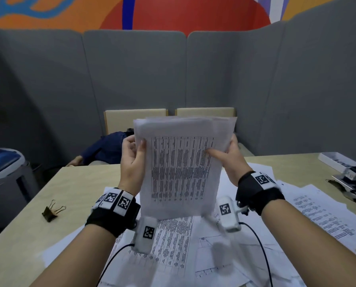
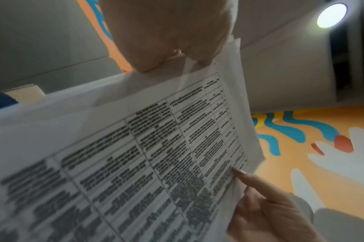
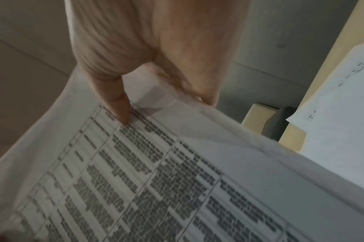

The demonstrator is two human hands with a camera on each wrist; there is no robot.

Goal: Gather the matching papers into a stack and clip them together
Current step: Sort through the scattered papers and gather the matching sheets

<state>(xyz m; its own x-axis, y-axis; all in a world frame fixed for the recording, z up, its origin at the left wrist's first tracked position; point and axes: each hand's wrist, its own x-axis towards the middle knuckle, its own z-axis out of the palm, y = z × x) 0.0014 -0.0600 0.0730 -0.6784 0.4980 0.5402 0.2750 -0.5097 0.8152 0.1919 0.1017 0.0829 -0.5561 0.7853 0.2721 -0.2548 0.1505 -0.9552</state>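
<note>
I hold a stack of printed table sheets upright above the table, its lower edge just over the papers below. My left hand grips the stack's left edge, thumb on the front. My right hand pinches the right edge, thumb on the printed face. In the left wrist view the stack fills the frame and the left hand holds its top. The right wrist view shows the same sheets under the right hand. A black binder clip lies on the table to the left.
More printed sheets lie spread over the wooden table, some reaching the right side. A hole punch or similar metal tool and a white tray sit at the far right. Grey partition panels stand behind; two chairs face me.
</note>
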